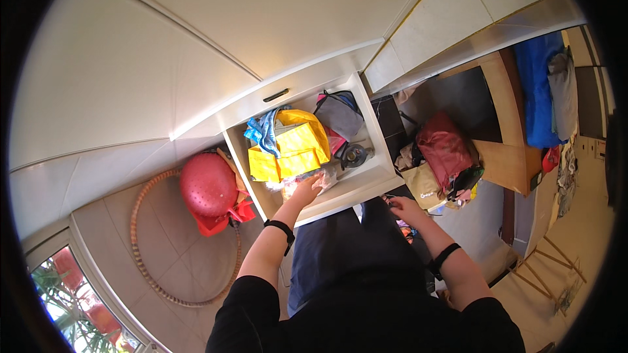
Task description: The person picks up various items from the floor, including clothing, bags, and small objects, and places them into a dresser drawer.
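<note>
A white drawer [386, 144] stands pulled out in front of me. Inside it, my left hand [306, 191] has its fingers on a crinkled clear plastic bag [330, 178], near the drawer's front. Beyond that hand lie a bright yellow bag [296, 150], a blue bag [263, 132], a grey pouch with dark trim [341, 116] and a dark round object with a clear part [354, 155]. My right hand [404, 209] is just outside the drawer's near right corner, its fingers curled around something small and dark that I cannot make out.
On the left floor are a red exercise ball [208, 184] and a striped hoop [139, 248]. To the right, a dark red bag [446, 150] sits above a beige bag [424, 184]. White cabinet doors [216, 19] rise behind the drawer. Blue cloth [540, 91] hangs over wooden furniture.
</note>
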A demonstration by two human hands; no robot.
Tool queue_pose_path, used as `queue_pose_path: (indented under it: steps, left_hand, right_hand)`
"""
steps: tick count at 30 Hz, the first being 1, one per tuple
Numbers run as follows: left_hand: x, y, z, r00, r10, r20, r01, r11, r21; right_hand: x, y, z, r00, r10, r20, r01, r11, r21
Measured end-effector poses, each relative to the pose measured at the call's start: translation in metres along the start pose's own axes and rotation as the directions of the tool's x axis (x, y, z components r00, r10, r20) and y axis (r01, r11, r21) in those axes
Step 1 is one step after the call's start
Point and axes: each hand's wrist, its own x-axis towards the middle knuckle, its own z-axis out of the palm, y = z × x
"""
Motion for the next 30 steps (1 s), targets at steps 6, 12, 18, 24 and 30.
queue_pose_path:
  steps: [6, 12, 18, 24, 30]
  left_hand:
    - [-0.008, -0.039, 0.03, 0.964, -0.181, 0.195, 0.068, 0.876, 0.478]
    - [-0.027, -0.077, 0.055, 0.903, -0.309, 0.297, 0.229, 0.934, 0.275]
    - [-0.041, -0.059, 0.07, 0.96, -0.238, 0.149, 0.151, 0.887, 0.437]
    - [-0.047, -0.065, 0.068, 0.983, -0.127, 0.129, 0.067, 0.918, 0.391]
    - [-0.043, -0.065, 0.065, 0.988, -0.101, 0.117, 0.04, 0.896, 0.443]
  right_hand:
    - [0.094, -0.008, 0.032, 0.966, -0.248, -0.07, 0.233, 0.957, -0.171]
    - [0.169, -0.018, 0.048, 0.987, -0.158, 0.001, 0.153, 0.96, -0.234]
    - [0.218, -0.017, 0.062, 0.991, -0.128, 0.031, 0.117, 0.749, -0.652]
    - [0.267, -0.035, 0.082, 0.996, 0.02, 0.085, 0.063, 0.513, -0.856]
    - [0.296, -0.008, 0.103, 0.987, -0.161, -0.019, 0.067, 0.514, -0.855]
